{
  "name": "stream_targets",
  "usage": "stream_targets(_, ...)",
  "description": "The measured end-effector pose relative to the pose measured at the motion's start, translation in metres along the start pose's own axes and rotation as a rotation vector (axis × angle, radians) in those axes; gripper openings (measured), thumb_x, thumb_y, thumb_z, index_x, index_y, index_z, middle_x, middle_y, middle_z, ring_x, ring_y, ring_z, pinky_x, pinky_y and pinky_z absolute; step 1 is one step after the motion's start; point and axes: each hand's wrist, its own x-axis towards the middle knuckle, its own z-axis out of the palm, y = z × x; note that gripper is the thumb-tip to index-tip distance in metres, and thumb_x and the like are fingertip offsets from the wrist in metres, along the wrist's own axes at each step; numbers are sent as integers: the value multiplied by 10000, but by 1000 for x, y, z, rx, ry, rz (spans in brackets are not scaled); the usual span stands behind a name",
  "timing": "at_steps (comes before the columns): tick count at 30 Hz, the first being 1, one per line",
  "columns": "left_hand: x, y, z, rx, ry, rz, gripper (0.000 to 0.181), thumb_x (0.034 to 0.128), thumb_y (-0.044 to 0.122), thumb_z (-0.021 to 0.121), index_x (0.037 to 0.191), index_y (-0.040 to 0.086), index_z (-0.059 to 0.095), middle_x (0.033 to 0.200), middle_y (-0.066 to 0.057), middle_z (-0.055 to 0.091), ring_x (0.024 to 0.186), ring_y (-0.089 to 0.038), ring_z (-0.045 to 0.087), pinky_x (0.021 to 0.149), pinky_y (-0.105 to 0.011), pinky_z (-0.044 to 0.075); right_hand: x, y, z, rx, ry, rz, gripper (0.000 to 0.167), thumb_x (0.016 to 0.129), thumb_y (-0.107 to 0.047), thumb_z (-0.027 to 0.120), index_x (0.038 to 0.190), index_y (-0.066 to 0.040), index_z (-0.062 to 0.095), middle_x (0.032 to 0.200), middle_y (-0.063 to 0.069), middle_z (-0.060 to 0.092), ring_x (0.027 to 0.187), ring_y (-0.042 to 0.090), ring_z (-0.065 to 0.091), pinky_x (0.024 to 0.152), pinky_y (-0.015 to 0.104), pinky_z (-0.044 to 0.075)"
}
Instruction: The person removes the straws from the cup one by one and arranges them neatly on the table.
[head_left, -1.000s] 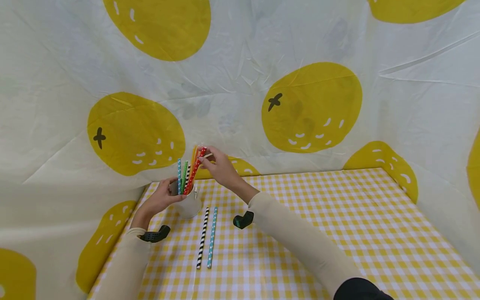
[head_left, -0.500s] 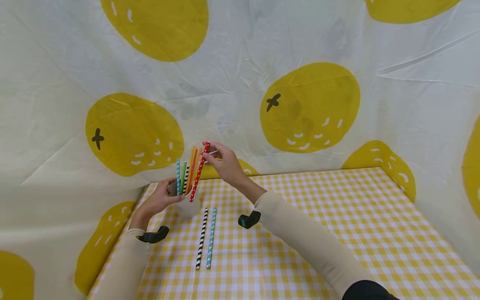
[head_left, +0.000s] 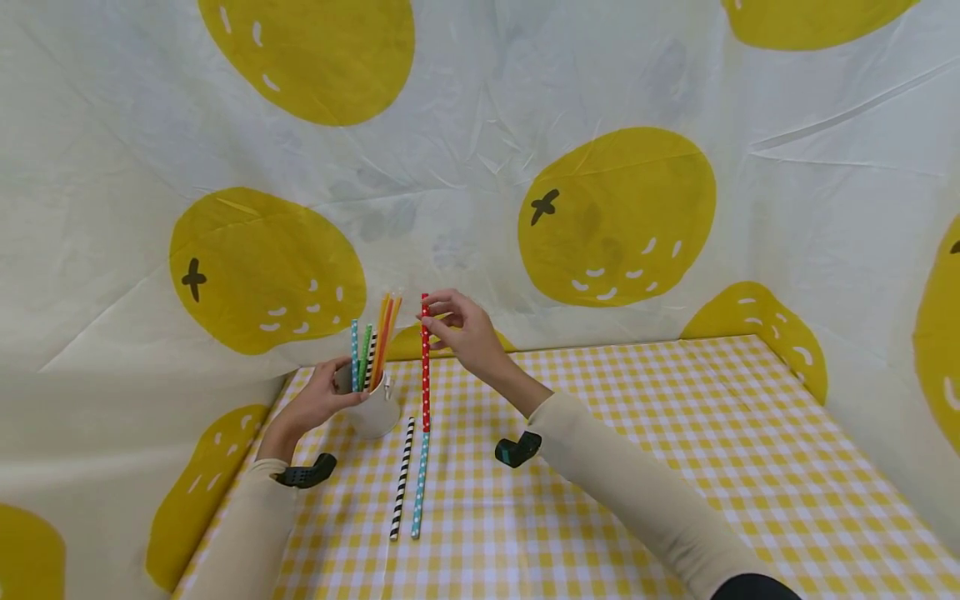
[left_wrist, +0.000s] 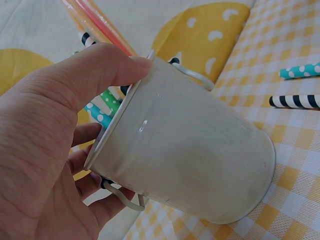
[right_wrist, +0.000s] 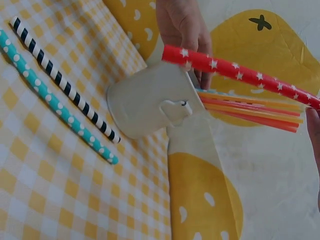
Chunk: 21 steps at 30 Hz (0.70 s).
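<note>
A small white metal bucket (left_wrist: 185, 145) with wire side handles stands at the table's back left, holding several straws in blue, green, striped and orange. My left hand (head_left: 315, 404) grips its rim, the thumb over the near edge and the fingers round the far side. My right hand (head_left: 468, 333) pinches a red straw with white stars (right_wrist: 240, 74) near its top end. This straw hangs upright, right of the bucket and apart from it. In the right wrist view, only a bit of that hand shows at the right edge.
A black-and-white striped straw (head_left: 402, 479) and a blue dotted straw (head_left: 420, 492) lie side by side on the yellow checked tablecloth (head_left: 637, 433), in front of the bucket. Behind the table hangs a pale curtain (head_left: 450, 150) with yellow fruit shapes.
My right hand has drawn the red straw up out of the bucket and carried it right, turning it from slanted to upright. The left hand has stayed on the bucket.
</note>
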Motion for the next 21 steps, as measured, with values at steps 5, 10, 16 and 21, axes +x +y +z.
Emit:
stream_targets(5,-2,1,-1,0,2,2,914,946,341,735,1597,9,186,1526,-289,161,1148,-386,360,932,-530,395,-8,5,-8,-28,-33,56,292,971,-79,689,1261,-95,654,1153,192,667,885,281,680,769,550,576)
stream_targets(10,-2,1,-1,-8,7,14,908,945,315,737,1592,-10,188,1521,-303,162,1134,-389,366,921,-521,396,-18,10,-16,-58,-81,123,331,969,-49,684,1293,-109,645,1185,183,659,909,284,703,782,501,589)
stream_targets(16,-2,0,0,2,4,-6,912,951,331,726,1598,0,175,1536,-301,145,1182,-403,360,962,-560,387,-29,25,-21,-73,-111,214,351,963,-51,692,1306,-109,643,1199,203,637,910,291,707,784,441,597)
stream_targets(21,1,-2,0,28,9,8,902,955,347,718,1595,-1,185,1529,-304,161,1158,-395,373,936,-548,396,-36,36,-24,-70,-133,271,371,956,-57,705,1319,-93,639,1196,240,629,946,300,711,803,465,591)
